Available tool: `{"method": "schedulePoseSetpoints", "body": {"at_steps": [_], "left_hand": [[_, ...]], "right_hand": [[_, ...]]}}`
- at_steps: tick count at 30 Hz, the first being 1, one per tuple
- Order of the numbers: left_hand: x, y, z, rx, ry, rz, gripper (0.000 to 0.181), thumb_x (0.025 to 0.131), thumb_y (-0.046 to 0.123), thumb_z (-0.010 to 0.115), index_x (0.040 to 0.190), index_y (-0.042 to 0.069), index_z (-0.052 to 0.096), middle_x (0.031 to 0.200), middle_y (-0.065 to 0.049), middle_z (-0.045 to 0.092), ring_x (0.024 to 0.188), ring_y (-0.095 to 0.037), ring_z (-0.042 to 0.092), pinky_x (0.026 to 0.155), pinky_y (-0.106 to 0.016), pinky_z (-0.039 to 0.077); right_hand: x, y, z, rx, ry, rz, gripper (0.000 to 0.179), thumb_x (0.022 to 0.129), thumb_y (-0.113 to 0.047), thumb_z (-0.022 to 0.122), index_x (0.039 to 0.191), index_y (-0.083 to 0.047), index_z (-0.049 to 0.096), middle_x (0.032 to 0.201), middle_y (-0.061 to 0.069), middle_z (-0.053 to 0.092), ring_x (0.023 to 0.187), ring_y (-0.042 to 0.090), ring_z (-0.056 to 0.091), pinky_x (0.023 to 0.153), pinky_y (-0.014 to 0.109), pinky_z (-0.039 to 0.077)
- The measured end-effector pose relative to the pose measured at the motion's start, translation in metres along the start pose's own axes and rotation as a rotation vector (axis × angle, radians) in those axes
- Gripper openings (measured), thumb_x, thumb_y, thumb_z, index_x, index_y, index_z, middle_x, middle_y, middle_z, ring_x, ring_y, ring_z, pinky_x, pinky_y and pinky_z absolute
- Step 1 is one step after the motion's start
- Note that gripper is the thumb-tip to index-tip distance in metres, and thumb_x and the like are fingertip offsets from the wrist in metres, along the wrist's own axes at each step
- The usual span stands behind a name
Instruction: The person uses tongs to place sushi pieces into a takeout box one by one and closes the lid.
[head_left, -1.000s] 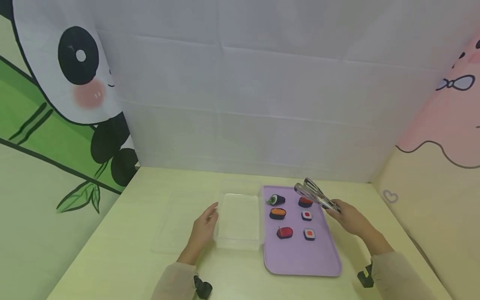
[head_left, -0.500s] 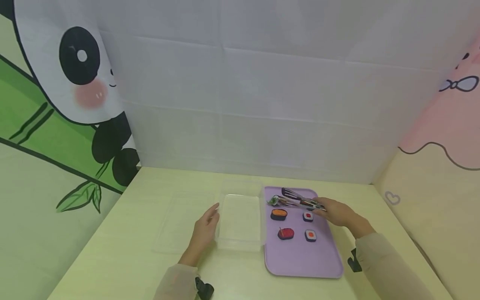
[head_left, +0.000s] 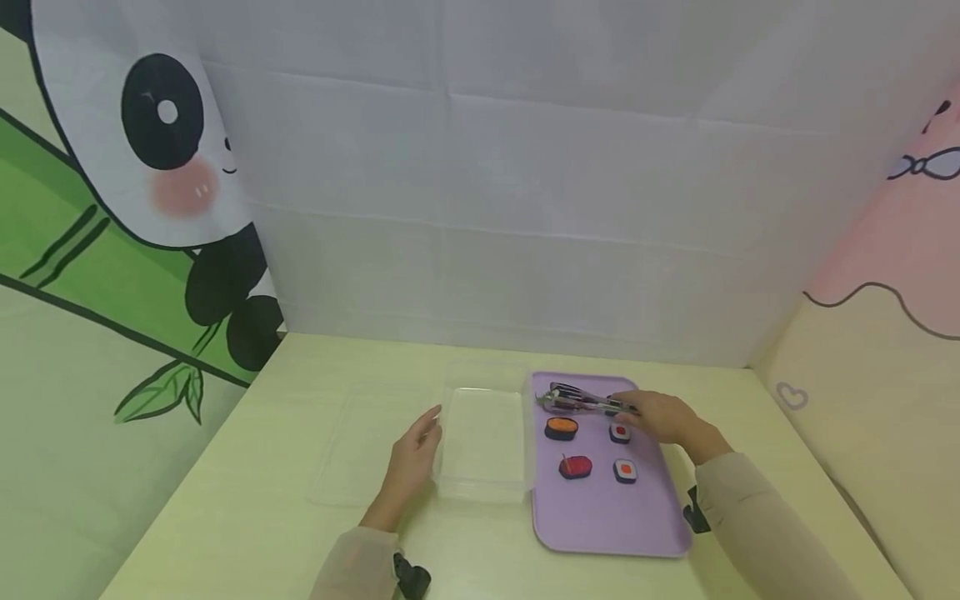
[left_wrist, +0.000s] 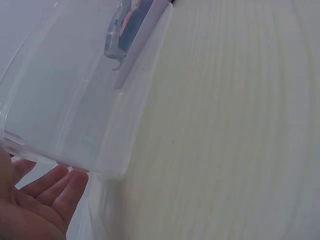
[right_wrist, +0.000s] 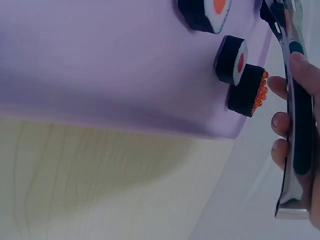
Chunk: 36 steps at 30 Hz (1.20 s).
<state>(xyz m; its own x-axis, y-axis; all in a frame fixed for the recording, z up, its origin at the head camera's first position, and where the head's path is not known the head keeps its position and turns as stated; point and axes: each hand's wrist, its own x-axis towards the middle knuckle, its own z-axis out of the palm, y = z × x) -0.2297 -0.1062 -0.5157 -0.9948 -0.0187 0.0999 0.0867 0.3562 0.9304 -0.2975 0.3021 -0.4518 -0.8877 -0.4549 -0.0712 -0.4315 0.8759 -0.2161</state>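
My right hand grips metal tongs with dark handle inserts, over the far end of a purple tray. The tongs' heads are around a dark cone-shaped sushi piece with a green end, mostly covered; whether they squeeze it I cannot tell. In the right wrist view the fingers wrap the tongs' handle, near a roe-topped sushi piece. My left hand touches the left wall of a clear plastic box with extended fingers.
Other sushi pieces on the tray are an orange-topped one, a red-topped one and two white-faced rolls. A clear lid lies left of the box. A white sheet hangs behind the table.
My right hand has brought the tongs down and leftward, from above the tray's far right onto the cone-shaped piece. The tongs' arms have come closer together. My left hand stays at the box.
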Motion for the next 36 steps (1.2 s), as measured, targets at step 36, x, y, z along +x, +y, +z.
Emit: {"method": "schedulePoseSetpoints", "body": {"at_steps": [36], "left_hand": [[0.002,-0.002,-0.003,0.028,0.018,-0.058,0.042,0.105,0.025,0.044,0.145,0.011,0.047,0.138,-0.024,0.050,0.122,-0.044,0.050,0.097,-0.057,0.043]], "right_hand": [[0.071,-0.117,-0.015,-0.100,-0.002,-0.128,0.042,0.099,-0.031,0.057,0.136,-0.011,0.057,0.130,0.008,0.060,0.116,0.028,0.058,0.090,0.048,0.049]]}}
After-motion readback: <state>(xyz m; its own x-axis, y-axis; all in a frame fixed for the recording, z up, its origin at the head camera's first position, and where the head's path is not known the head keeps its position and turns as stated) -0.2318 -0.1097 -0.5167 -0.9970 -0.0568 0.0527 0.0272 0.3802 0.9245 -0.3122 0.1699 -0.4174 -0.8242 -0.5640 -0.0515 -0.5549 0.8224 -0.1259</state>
